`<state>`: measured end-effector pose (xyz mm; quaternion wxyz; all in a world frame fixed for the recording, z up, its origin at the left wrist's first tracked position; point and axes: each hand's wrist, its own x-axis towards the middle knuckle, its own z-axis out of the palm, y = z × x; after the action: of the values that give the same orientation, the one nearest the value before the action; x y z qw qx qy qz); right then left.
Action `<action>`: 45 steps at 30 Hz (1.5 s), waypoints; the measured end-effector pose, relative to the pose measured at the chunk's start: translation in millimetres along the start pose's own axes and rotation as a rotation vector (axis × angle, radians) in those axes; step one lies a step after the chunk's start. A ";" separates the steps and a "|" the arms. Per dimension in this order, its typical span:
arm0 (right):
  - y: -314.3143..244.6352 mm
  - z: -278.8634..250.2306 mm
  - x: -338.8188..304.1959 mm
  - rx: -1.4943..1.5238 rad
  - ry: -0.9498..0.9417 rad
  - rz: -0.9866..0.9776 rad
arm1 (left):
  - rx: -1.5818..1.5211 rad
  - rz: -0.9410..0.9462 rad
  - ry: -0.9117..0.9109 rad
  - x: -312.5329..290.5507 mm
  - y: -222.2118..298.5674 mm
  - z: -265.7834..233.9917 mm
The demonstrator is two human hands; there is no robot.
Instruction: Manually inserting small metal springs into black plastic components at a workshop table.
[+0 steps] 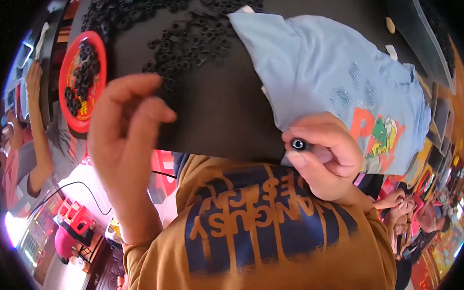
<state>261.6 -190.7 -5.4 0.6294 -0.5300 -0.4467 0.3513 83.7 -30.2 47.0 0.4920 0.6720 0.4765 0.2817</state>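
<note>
My right hand (328, 154) pinches a small black cylindrical part (299, 144) between thumb and fingertips, its round end with a pale ring facing up. Over the dark table my left hand (126, 123) is raised, thumb and forefinger apart with a gap between them; it is slightly blurred and nothing shows in it. Just past its fingertips, small black parts (187, 44) lie in a loose spread. A red oval tray (103, 57) holding more black parts is beside the left hand. Under and beyond the right hand lies a light blue printed shirt (311, 65).
A denser heap of black parts (130, 13) covers the far left of the dark table (200, 120). At the far right stands a clear plastic bin (422, 31). A small tan object (390, 25) lies near it. Other people sit at both sides, including a person's arm (37, 126) at left.
</note>
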 end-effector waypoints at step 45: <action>4.9 -6.4 -1.6 0.079 0.004 -0.136 | 0.226 0.487 -0.825 5.1 41.2 50.6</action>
<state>267.2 -193.5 -10.7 0.6731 -0.4737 -0.4663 0.3242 143.6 -47.9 66.8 0.4836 0.8685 0.0986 0.0453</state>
